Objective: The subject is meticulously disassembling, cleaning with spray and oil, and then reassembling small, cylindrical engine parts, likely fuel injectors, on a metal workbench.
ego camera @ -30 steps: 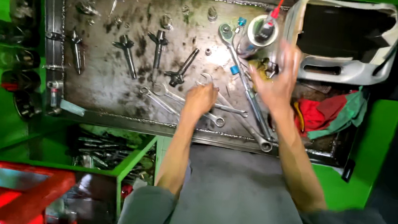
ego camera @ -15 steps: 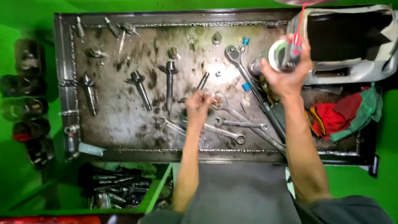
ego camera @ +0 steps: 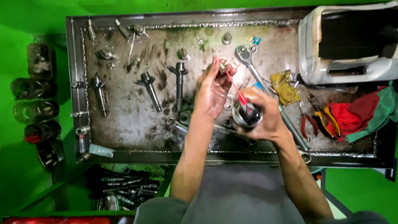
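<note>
A: What's in the right hand (ego camera: pixel 265 120)?
B: It's wrapped around a spray can (ego camera: pixel 246 115) with a red straw (ego camera: pixel 234 85), just over the near edge of the metal tray (ego camera: pixel 110 142); the straw points far-left at a small metal part (ego camera: pixel 222 68)

A: And the left hand (ego camera: pixel 212 91)?
B: Its fingertips pinch that part above the tray's middle; a big wrench (ego camera: pixel 259 83) lies just right of it, a yellow rag (ego camera: pixel 285 87) further right

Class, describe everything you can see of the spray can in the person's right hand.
The spray can is a small metal cylinder seen from above, so only its round silvery top and dark centre show. A thin red straw runs from its nozzle up-left toward the small metal part pinched in the left hand. The right hand wraps its body, above the metal tray.
</note>
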